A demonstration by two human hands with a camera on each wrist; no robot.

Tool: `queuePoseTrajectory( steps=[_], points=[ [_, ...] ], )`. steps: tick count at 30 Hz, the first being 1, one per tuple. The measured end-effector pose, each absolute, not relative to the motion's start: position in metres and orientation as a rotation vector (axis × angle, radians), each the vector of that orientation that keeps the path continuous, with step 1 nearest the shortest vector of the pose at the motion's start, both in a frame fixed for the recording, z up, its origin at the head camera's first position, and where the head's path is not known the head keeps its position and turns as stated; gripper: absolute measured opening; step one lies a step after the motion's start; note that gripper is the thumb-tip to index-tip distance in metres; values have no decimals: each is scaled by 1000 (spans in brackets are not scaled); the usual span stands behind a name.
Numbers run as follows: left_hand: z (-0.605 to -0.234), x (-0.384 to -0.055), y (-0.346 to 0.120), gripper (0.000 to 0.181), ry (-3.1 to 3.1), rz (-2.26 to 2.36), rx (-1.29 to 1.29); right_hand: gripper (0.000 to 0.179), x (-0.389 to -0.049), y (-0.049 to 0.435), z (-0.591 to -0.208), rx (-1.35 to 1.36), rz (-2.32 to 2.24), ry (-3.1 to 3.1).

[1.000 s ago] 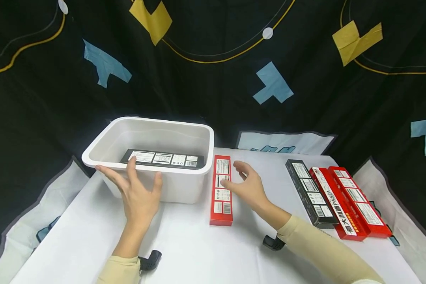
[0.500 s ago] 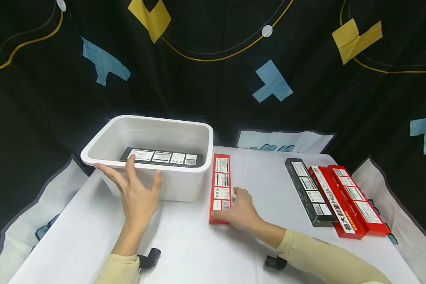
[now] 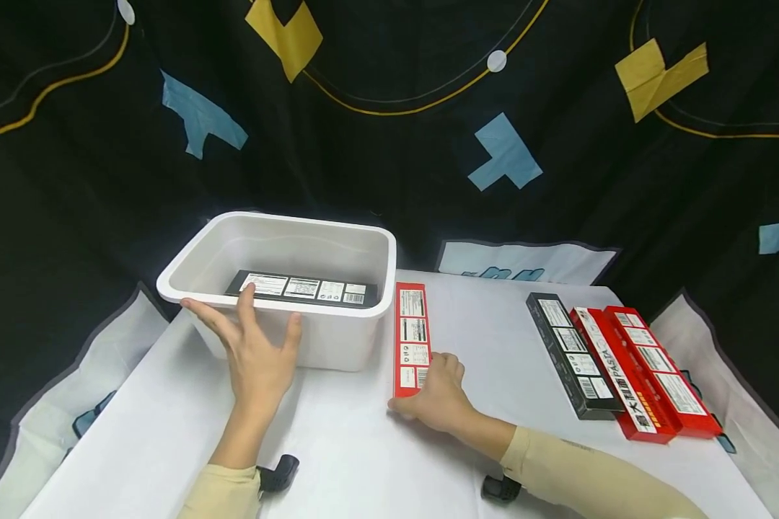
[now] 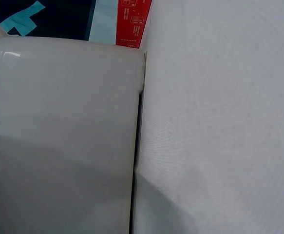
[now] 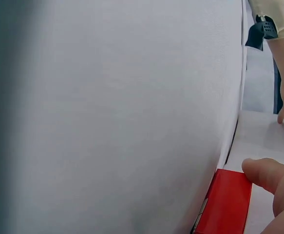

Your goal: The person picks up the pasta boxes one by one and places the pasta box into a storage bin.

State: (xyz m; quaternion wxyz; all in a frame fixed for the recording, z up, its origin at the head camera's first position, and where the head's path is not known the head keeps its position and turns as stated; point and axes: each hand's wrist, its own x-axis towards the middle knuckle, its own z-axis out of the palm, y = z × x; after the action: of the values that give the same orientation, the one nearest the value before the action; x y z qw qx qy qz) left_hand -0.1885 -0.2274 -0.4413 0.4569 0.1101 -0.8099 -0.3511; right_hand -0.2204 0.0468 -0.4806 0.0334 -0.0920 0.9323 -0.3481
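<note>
In the head view, a red pasta box (image 3: pixel 412 317) with white label panels lies lengthwise on the white tabletop, right of a white plastic bin (image 3: pixel 337 335). My right hand (image 3: pixel 436 400) grips its near end, thumb at the left corner and fingers on the right side. The right wrist view shows my thumb (image 5: pixel 266 175) against the corner of the red end. My left hand (image 3: pixel 260 360) is spread against the bin's near wall, fingertips at the rim. Inside the bin lies a black box (image 3: pixel 301 288) with white labels.
To the right, a black box (image 3: pixel 571 353) lies beside a red pasta box (image 3: pixel 623 375) and another red box (image 3: pixel 662 371), set close together at a slant. A black curtain (image 3: pixel 389 166) hangs behind the table (image 3: pixel 363 461).
My right hand has come down from above the middle of the red pasta box to its near end and taken hold there. The left hand stays at the bin.
</note>
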Motion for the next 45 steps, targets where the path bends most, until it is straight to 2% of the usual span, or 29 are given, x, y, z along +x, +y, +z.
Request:
queuePoseTrajectory(
  steps=[8, 15, 24, 45],
  points=[
    [-438, -189, -229, 78, -1997, -865, 263, 95, -226, 63, -482, -206, -1046, 2918],
    [-441, -187, -228, 78, -1999, -881, 281, 88, -224, 79, -478, -119, -1203, 2891],
    [-445, -187, -228, 79, -2003, -880, 301, 76, -227, 100, -460, -111, -1448, 2917],
    [-443, -189, -227, 78, -2001, -876, 284, 71, -243, 140, -406, -25, -1784, 2851]
  ],
)
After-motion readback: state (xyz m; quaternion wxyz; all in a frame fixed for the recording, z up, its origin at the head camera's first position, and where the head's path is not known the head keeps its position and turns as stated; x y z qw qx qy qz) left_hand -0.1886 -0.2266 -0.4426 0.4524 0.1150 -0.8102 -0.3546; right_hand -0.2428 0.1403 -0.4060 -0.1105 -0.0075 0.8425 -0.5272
